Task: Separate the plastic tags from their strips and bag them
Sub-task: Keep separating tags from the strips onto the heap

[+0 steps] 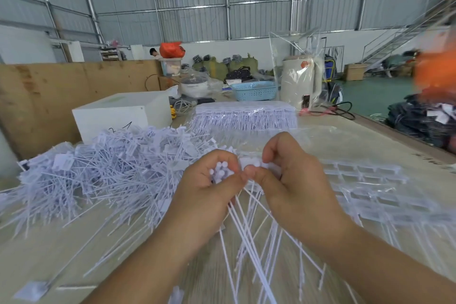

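At center of bench [370, 136], left hand [209, 187] is closed round a bunch of white plastic tags [219, 173]; right hand [286, 175] pinches a tag strip [251, 163] btwn thumb & fingers. Loose tag pile [103, 168] lies just left, w/ bagged strips [244, 116] behind.

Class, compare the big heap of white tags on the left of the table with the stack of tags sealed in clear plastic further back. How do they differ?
The loose heap is tangled, its stems pointing every way; the wrapped stack lies in neat parallel rows. The heap is uncovered, whereas the stack sits inside clear film. The heap spreads wide and near the left hand; the stack is compact and farther off. Both are white plastic tags on the same table.
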### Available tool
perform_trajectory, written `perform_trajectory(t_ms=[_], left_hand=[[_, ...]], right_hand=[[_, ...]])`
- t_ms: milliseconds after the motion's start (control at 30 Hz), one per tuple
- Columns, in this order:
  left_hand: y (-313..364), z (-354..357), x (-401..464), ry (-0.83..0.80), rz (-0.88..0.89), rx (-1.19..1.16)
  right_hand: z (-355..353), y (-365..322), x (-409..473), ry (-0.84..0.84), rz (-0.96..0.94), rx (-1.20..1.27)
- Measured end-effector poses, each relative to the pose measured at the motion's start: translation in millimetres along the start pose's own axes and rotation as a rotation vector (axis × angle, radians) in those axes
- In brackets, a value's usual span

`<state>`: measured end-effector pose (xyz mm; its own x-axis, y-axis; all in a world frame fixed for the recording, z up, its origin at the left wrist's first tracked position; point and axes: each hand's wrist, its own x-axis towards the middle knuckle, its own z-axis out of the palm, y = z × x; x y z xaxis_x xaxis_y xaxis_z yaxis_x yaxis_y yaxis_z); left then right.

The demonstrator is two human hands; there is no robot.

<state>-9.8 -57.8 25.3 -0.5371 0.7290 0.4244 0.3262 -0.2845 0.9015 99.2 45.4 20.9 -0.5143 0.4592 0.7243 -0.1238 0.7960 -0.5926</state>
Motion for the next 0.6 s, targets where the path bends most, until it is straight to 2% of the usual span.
perform_trajectory(t_ms=[133,167,267,333,467,600], left_hand=[[-1.1,3.9,-5.3,0.004,-0.075,-0.045],[-0.9,5.2,-7.1,-0.021,-0.075,-0.042],[2.5,7.0,-8.3,-0.111,-0.053,-0.02],[3.4,4.9,-7.9,-0.154,-0.045,-0.018],[3.9,-0.8,-7.6,-0.234,-0.041,-0.028],[1.8,-4.6,-5.2,-0.302,-0.04,0.022]], right_hand=[[-7.5,7.0,10.6,0.229,0.088,0.092],[-14.2,10.4,13.3,0.191,0.117,0.13],[-27.2,14.9,14.1,-0.184,0.16,0.303],[-31.3,14.5,13.4,-0.345,0.158,0.351],[-33.1,11.5,12.3,-0.467,0.083,0.184],[-32.7,9.0,10.4,-0.522,0.104,0.17]])
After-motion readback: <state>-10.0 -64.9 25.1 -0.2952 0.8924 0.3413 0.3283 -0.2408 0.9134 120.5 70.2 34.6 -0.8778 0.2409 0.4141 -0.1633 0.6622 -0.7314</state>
